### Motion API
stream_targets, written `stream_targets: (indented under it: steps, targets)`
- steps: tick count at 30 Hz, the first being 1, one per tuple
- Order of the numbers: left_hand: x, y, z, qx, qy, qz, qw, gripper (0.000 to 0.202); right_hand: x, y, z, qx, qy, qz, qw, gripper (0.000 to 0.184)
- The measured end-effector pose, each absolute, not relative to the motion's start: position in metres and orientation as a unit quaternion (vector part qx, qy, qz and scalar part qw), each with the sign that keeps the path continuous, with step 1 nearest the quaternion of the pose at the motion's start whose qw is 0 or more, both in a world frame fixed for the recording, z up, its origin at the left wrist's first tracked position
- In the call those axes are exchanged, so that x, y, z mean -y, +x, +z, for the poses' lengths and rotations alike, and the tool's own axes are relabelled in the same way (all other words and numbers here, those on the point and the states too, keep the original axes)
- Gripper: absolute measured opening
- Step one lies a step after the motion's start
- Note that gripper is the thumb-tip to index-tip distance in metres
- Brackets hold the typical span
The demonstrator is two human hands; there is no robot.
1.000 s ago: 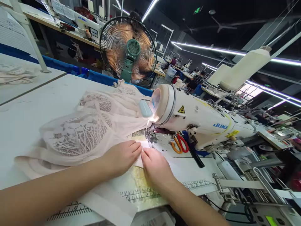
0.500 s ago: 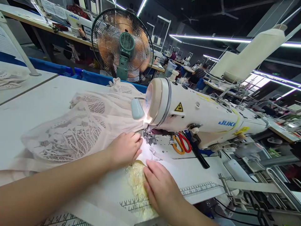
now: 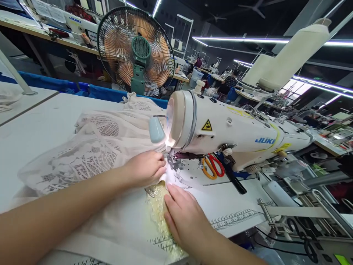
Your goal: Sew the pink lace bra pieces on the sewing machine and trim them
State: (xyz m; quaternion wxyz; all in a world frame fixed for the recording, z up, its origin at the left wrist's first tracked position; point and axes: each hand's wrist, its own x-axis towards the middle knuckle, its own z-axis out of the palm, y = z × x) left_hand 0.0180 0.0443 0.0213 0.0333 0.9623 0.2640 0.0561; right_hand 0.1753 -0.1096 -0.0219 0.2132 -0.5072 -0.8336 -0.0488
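Pale lace fabric (image 3: 96, 147) is lying under & left of both hands, its edge running in under the presser foot (image 3: 170, 162) just past the fingertips. L hand (image 3: 146, 168) is curling closed on that edge, prob. to steer it. R hand (image 3: 184, 217) is pressing open & flat on a yellowish lace strip (image 3: 157, 200), prob. to keep it taut. The sewing machine (image 3: 228, 132) beyond the R hand is showing "JUKI" in blue + a yellow warning triangle.

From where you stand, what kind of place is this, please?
Probably a garment factory floor: a white JUKI industrial sewing machine, sheer pale pink lace fabric at its needle, and another long wooden workbench with more machines behind.
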Motion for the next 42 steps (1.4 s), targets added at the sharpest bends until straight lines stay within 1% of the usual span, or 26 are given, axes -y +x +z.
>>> stream_targets:
  steps: [3,5,7,10,13,19,25,33,37,42]
  targets:
    - [-0.038,0.015,0.028,-0.237,0.967,0.096,-0.009,0.031,0.102,0.171,-0.014,0.833,-0.520,-0.026,0.187,0.029]
    - [-0.025,0.011,0.021,-0.220,0.963,0.140,-0.062,0.031,0.097,0.169,-0.009,0.834,-0.523,-0.005,0.179,0.028]
    - [-0.010,0.007,0.006,-0.204,0.959,0.175,-0.089,0.036,0.094,0.167,-0.007,0.833,-0.523,0.015,0.181,0.031]
    - [0.002,0.000,-0.017,-0.197,0.961,0.174,-0.084,0.042,0.093,0.164,-0.006,0.827,-0.528,0.024,0.194,0.037]
    - [-0.002,-0.004,-0.024,-0.178,0.971,0.145,-0.062,0.041,0.095,0.167,-0.007,0.830,-0.521,0.032,0.194,0.033]
    - [-0.019,-0.011,-0.014,-0.122,0.978,0.167,-0.037,0.040,0.102,0.184,-0.010,0.841,-0.490,0.052,0.224,0.028]
    - [-0.028,-0.011,0.000,-0.124,0.983,0.130,-0.023,0.039,0.101,0.188,-0.011,0.838,-0.488,0.076,0.234,0.023]
    - [-0.040,-0.012,0.000,-0.128,0.985,0.116,-0.009,0.042,0.102,0.188,-0.013,0.833,-0.489,0.078,0.245,0.023]
    - [-0.045,-0.010,0.004,-0.132,0.986,0.096,-0.026,0.041,0.103,0.188,-0.013,0.832,-0.491,0.083,0.245,0.024]
    - [-0.056,-0.009,0.007,-0.129,0.985,0.109,-0.043,0.042,0.102,0.187,-0.012,0.830,-0.489,0.077,0.258,0.023]
